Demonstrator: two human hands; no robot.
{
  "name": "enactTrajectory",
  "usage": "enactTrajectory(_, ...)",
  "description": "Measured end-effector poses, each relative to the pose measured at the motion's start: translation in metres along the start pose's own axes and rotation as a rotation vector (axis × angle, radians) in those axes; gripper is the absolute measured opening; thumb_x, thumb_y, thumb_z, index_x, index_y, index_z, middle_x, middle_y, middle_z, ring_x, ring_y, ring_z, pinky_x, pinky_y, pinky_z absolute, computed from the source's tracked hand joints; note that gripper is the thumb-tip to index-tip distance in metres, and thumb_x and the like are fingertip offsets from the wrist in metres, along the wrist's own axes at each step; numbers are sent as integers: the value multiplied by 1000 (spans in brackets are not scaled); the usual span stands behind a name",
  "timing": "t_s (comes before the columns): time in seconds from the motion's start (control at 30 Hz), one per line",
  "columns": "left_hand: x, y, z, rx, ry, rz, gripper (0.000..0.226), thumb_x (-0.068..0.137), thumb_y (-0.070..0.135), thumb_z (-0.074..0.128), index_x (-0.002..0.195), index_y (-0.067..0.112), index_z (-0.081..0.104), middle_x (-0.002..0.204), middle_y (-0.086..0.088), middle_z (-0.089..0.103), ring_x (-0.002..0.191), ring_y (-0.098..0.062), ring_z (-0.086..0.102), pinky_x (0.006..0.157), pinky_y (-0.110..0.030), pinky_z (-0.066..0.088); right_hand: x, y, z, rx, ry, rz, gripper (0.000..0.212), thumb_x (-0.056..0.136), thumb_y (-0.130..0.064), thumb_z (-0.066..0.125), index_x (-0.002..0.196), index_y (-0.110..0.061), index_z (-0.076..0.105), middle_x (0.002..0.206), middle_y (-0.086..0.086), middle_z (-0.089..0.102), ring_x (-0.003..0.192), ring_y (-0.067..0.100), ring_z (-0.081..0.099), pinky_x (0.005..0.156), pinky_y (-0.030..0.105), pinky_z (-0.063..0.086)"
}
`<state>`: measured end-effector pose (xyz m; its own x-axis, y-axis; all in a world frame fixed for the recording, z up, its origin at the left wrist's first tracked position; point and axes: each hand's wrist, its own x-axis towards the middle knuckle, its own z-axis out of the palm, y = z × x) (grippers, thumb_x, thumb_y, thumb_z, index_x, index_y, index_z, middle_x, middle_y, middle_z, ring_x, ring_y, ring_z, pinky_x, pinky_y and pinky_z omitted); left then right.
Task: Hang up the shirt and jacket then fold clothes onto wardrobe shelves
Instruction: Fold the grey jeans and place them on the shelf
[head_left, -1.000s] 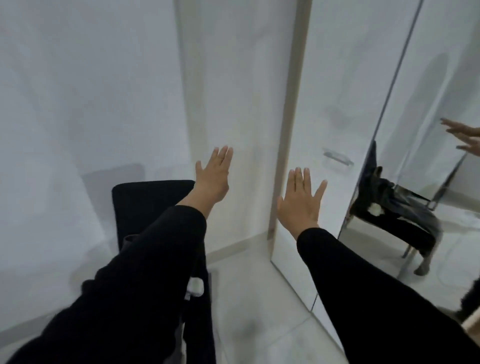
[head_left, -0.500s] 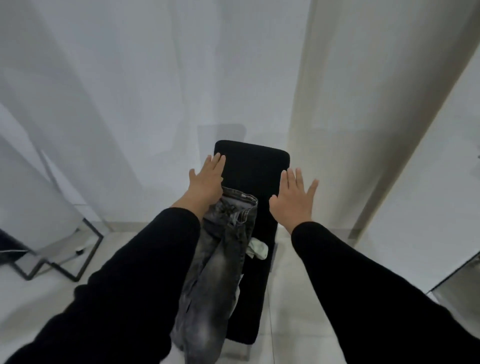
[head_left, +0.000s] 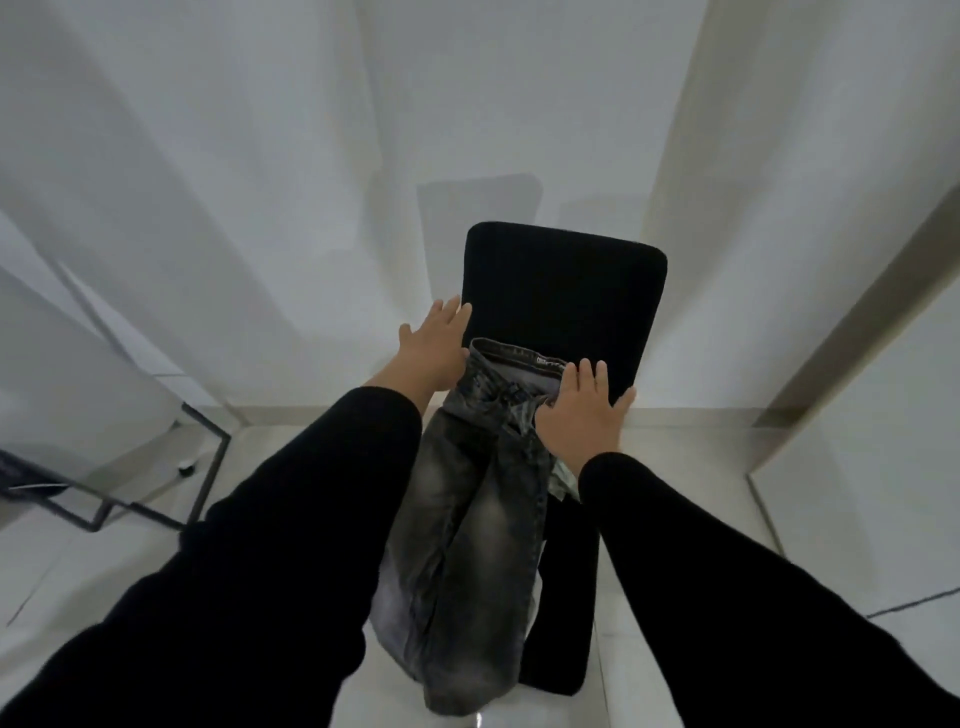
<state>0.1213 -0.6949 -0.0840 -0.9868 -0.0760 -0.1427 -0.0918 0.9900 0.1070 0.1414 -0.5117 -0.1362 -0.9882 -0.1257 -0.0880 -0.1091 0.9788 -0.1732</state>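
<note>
At the far left a thin black metal frame (head_left: 156, 499) stands on the pale tiled floor (head_left: 62, 561), in front of a white wall (head_left: 234, 156). Next comes the left hand (head_left: 434, 351), reaching out of a black sleeve (head_left: 291, 525); its fingers are spread flat and grip nothing, with the fingertips at the left edge of the backrest and the palm just beside the waistband. In the middle, a pair of washed grey-black denim jeans (head_left: 462, 545) lies lengthwise on a black upholstered chair (head_left: 563, 291), waistband up near the backrest and the legs hanging over the front edge of the seat toward the floor. A small patch of pale cloth (head_left: 563, 475) shows at the jeans' right side; what it is cannot be told. The right hand (head_left: 584, 415), also from a black sleeve (head_left: 727, 571), lies open and flat over the right end of the waistband, fingers extended, not closed on the denim. To the far right rises a white panel with a beige edge (head_left: 852, 312).
</note>
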Motion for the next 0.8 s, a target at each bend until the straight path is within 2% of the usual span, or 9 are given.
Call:
enactTrajectory(0.23, 96, -15, 62, 29, -96, 22, 65, 98, 29, 45, 152, 18, 9, 160, 0, -3, 148, -20, -3, 113, -55, 15, 58, -1, 69, 65, -154, 141, 73, 96, -42, 41, 152, -12, 6, 159, 14, 4, 147, 33, 0, 113, 60, 7)
enactTrajectory(0.3, 119, -17, 83, -4, -109, 8, 66, 97, 29, 46, 152, 18, 10, 160, 0, -2, 148, -20, -1, 114, -54, 15, 79, 1, 88, 119, -175, 174, 74, 95, -43, 42, 153, -16, 5, 158, 15, 11, 144, 36, 11, 113, 56, 16)
enactTrajectory(0.43, 157, -14, 125, -30, -136, -41, 71, 94, 22, 50, 152, 18, 9, 160, 0, -3, 147, -20, 0, 114, -52, 15, 112, 13, 126, 228, -203, 167, 73, 94, -41, 46, 152, -21, 6, 145, 21, 37, 127, 39, 40, 102, 46, 38)
enactTrajectory(0.57, 186, -10, 161, -77, -124, -88, 81, 92, 14, 52, 152, 19, -3, 160, 0, -5, 147, -21, 2, 113, -52, 18, 132, 22, 153, 324, -218, 146, 72, 94, -41, 49, 152, -24, 10, 142, 19, 42, 125, 36, 46, 100, 42, 42)
enactTrajectory(0.63, 196, -8, 173, -108, -89, -99, 88, 89, 10, 55, 152, 19, -6, 159, -1, -5, 146, -23, 10, 110, -52, 24, 139, 24, 161, 392, -214, 138, 72, 93, -38, 52, 151, -24, 12, 141, 18, 43, 125, 34, 46, 101, 39, 41)
enactTrajectory(0.73, 205, -4, 183, -58, 21, -126, 90, 82, 4, 60, 151, 17, 3, 155, -10, 6, 134, -32, 27, 103, -46, 35, 142, 25, 170, 474, -176, 138, 69, 92, -27, 56, 150, -25, 19, 137, 17, 48, 123, 33, 49, 102, 37, 41)
enactTrajectory(0.8, 205, -3, 183, -35, 47, -149, 79, 81, 3, 60, 147, 15, 18, 147, -16, 18, 127, -34, 31, 99, -44, 38, 140, 24, 172, 527, -134, 149, 67, 89, -18, 57, 148, -25, 24, 133, 16, 53, 119, 33, 53, 102, 37, 44)
